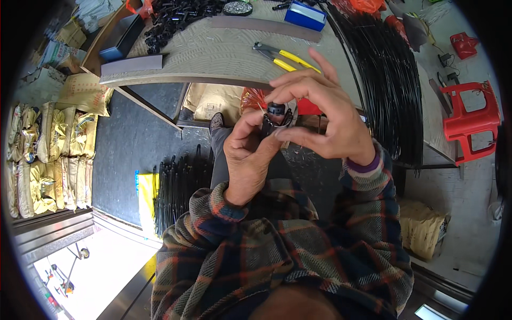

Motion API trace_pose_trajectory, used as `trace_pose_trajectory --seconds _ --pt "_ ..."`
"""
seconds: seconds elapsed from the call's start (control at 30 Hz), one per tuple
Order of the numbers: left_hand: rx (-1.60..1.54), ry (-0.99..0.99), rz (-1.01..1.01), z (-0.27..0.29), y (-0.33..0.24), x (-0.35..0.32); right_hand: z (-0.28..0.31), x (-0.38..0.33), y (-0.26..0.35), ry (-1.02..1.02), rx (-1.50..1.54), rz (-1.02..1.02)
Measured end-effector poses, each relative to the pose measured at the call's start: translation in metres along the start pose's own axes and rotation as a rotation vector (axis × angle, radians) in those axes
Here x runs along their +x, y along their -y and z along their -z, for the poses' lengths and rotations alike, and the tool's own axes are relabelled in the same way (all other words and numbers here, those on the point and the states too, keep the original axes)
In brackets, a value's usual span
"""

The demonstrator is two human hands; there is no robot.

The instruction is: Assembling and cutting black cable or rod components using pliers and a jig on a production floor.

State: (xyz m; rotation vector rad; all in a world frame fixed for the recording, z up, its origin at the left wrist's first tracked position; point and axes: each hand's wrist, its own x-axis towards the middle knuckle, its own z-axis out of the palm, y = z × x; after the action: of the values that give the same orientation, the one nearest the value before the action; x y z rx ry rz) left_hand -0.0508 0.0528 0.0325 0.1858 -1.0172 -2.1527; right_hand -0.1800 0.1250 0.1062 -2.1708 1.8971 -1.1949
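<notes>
- Black small fitting (276,110) pinched between left hand (246,154) and right hand (325,120), both gripping it.
- Step: likely assembly at fingertips.
- Next calls for steady pinch; yellow-handled pliers (285,57) lie near.

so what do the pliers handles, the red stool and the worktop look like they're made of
Pliers: handles look like glossy yellow plastic or rubber sleeves over grey metal jaws. Red stool: moulded plastic by its even colour and soft sheen. Worktop: probably a wood-based board, matt and pale, with a layered edge.
</notes>
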Motion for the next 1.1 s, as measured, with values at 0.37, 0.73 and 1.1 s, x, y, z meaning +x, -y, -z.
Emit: trace_pose_trajectory --seconds 0.37,0.73,1.1 --pt "0.01 0.096 -0.014 0.021 0.001 -0.005 -0.028 -0.02 0.001 -0.258 -0.05 0.021" --pt "0.129 0.073 -0.119 0.021 -0.003 -0.003 -0.08 -0.033 -0.003 -0.748 0.735 -0.233" --pt "0.052 0.022 -0.123 0.036 -0.024 -0.019 -0.086 -0.035 0.009 -0.187 0.841 -0.276"
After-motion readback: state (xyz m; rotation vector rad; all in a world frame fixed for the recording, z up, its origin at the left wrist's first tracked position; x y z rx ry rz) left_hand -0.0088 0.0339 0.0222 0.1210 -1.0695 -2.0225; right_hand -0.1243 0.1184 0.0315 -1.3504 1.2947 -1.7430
